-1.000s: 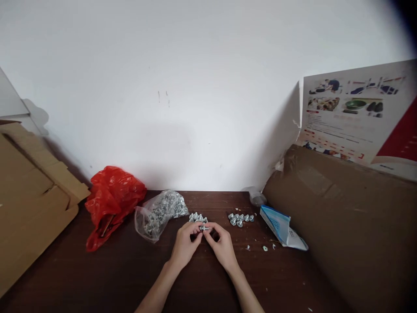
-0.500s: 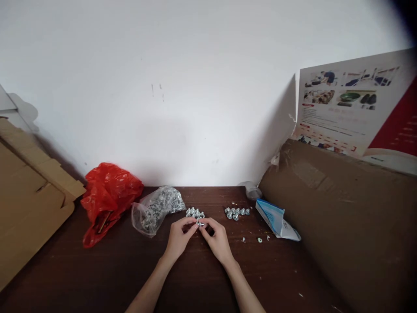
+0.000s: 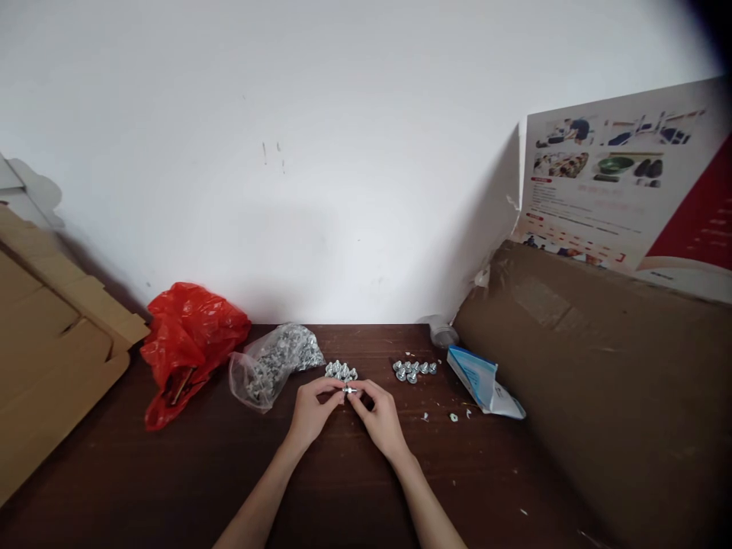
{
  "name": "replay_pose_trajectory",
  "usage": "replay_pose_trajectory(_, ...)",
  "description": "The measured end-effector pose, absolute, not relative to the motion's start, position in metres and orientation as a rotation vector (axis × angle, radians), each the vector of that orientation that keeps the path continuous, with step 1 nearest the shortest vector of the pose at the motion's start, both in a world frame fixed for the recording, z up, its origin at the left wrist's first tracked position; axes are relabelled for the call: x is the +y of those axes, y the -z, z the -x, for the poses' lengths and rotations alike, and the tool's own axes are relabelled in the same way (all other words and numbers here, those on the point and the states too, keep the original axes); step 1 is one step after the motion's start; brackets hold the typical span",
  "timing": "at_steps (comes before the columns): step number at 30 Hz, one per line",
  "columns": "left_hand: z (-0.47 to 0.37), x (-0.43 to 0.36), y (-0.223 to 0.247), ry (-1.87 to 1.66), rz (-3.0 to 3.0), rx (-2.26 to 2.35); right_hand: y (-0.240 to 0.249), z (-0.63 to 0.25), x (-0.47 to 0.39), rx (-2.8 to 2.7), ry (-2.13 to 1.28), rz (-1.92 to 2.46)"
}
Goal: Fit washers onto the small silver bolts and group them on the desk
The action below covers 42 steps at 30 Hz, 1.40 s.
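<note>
Between the fingertips of both hands is a small silver bolt [image 3: 350, 390], lying roughly level above the dark table. My left hand [image 3: 313, 412] pinches its left end, and my right hand [image 3: 376, 415] pinches the right end. Just beyond the fingers stands a cluster of silver bolts [image 3: 341, 370], partly hidden by the hands. A second group of silver bolts [image 3: 412, 370] with wide round heads stands farther right. To the left lies a clear plastic bag [image 3: 280, 362] full of small metal parts.
A red plastic bag [image 3: 197, 324] lies at the left, near a cardboard sheet [image 3: 51, 328]. On the right are a blue and white packet [image 3: 480, 381], a clear plastic cup [image 3: 443, 333] and a large cardboard box [image 3: 595, 381]. Small scraps [image 3: 454, 417] dot the table.
My fingertips have shifted slightly on the bolt, and more of it shows between them. The whole view has moved a little; the other things stay in place.
</note>
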<state>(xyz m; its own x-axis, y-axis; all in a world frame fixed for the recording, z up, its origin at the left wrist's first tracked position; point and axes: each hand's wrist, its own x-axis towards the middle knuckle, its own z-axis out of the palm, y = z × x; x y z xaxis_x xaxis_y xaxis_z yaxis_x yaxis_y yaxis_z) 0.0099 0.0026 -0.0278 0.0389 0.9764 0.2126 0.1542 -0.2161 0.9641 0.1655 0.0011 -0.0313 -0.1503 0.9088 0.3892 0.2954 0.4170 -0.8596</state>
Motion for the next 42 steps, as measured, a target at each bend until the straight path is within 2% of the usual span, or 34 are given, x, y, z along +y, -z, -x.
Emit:
replay_pose_trajectory(14, -0.0100, 0.0022, 0.0272, -1.268, -1.514, 1.242, 0.0333, -0.1654, 0.0019, -1.672, -0.778, 1.106)
replay_pose_trajectory(25, -0.0078, 0.0029, 0.0230, -1.248, -1.291, 1.191, 0.0312, -0.1649, 0.0012, -1.675, -0.792, 1.087)
replay_pose_trajectory(42, -0.0085, 0.0026, 0.0240, -1.242, -1.408, 1.171, 0.0333, -0.1664, 0.0020, -1.745, -0.765, 1.087)
